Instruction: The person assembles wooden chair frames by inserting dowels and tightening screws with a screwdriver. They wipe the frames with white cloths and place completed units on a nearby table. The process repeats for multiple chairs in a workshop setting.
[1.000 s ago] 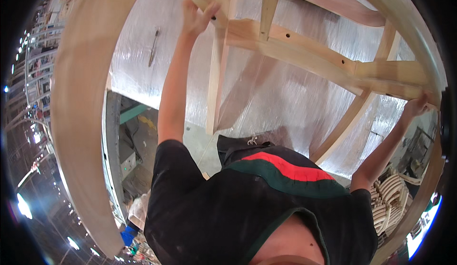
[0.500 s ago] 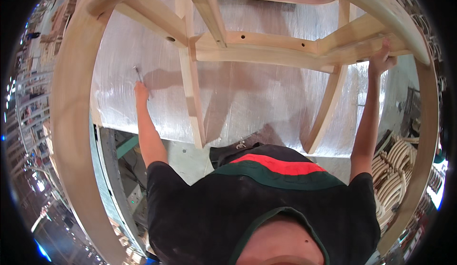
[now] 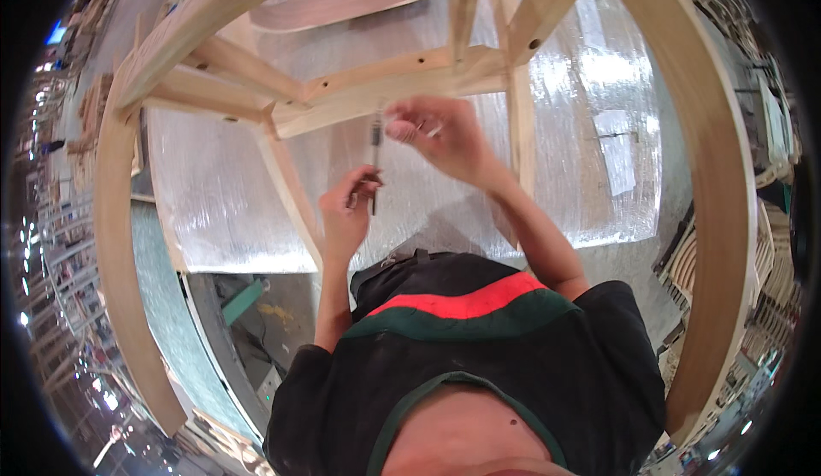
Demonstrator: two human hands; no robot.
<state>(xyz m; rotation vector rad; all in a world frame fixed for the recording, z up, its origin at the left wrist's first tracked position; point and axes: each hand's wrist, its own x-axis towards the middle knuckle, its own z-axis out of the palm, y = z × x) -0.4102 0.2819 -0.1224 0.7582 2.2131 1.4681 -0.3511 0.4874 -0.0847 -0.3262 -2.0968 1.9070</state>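
My left hand (image 3: pixel 346 211) is closed around a slim, dark, rod-like tool (image 3: pixel 375 183) held upright in front of my body. Beside the tool's upper end is my right hand (image 3: pixel 443 138), its fingers curled and partly blurred; a small light thing shows between them, too small to name. Both hands are inside a bare wooden chair frame (image 3: pixel 718 185). Just beyond them runs its cross rail (image 3: pixel 402 84), with bolt holes along it. I cannot tell whether the right fingers touch the tool.
Under the frame lies a work surface covered in clear plastic film (image 3: pixel 214 211). A paper sheet (image 3: pixel 616 155) shows on it at right. Curved wooden parts (image 3: pixel 770 254) are stacked at the far right. A pale blue-green board (image 3: pixel 162 262) stands at left.
My right hand has let go of the wooden rail at right and come to the middle. The left hand has brought the tool inward. The chair frame sits turned differently in view.
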